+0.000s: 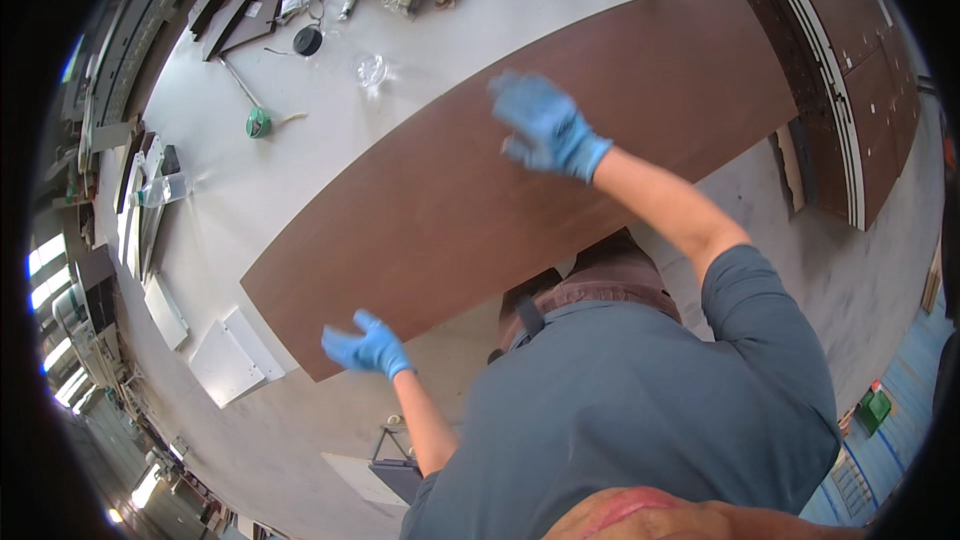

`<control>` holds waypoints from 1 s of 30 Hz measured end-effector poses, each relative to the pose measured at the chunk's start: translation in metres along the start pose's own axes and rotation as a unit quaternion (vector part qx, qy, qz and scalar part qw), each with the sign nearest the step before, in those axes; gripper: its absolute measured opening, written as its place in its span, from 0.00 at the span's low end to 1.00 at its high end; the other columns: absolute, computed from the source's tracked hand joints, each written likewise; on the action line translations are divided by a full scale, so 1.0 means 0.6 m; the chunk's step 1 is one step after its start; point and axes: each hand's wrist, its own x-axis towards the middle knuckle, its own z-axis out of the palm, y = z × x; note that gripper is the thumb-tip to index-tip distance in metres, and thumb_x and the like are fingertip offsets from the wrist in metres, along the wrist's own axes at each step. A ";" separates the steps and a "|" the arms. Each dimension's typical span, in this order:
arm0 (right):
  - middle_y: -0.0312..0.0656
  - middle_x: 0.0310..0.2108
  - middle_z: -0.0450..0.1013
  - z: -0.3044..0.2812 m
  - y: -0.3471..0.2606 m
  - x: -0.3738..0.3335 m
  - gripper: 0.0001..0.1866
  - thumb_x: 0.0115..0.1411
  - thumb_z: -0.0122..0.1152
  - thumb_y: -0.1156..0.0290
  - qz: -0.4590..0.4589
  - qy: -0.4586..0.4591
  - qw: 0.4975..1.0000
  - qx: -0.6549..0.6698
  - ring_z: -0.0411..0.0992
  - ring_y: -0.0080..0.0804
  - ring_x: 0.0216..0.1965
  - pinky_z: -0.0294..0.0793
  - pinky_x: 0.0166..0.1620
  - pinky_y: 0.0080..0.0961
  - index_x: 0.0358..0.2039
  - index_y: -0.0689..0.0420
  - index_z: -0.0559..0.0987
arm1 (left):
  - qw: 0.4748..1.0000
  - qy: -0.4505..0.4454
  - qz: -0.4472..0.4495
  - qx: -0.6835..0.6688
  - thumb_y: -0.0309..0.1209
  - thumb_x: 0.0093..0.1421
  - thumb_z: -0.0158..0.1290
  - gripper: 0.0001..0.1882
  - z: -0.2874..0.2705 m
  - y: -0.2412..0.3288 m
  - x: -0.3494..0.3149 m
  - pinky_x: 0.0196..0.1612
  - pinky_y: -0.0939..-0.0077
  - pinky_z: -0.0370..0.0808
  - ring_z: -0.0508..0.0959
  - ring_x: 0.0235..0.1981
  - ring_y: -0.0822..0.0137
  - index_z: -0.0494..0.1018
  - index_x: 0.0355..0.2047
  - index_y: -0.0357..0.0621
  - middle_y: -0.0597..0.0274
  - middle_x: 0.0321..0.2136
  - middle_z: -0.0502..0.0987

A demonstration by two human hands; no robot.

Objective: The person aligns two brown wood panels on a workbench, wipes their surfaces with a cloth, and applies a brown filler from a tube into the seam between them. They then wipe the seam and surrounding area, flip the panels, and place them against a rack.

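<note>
When handling the long brown panel (430, 205), laid across the white table (310, 160) directly in front, best to spread any pressure through flat palms rather than fingertips. Note an empty left hand (367, 344) with spread fingers over the near-left end, and a blurred right hand (548, 128), fingers extended and seemingly grasping nothing, over the middle. Hard to tell whether touching the surface or just clear of it. Move lightly to spare the broad face from scuffs. Mind the white boards (226, 364) just beside the left end and the upright brown panels (868, 90) near the right.
</note>
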 end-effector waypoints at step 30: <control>0.51 0.78 0.59 -0.068 0.106 -0.063 0.42 0.59 0.67 0.43 0.010 -0.243 0.970 -0.003 0.52 0.50 0.80 0.45 0.79 0.64 0.71 0.50 0.74 | 0.926 -0.198 0.291 -0.134 0.42 0.70 0.56 0.41 0.182 0.594 -0.056 0.81 0.40 0.41 0.49 0.81 0.41 0.56 0.80 0.49 0.47 0.81 0.51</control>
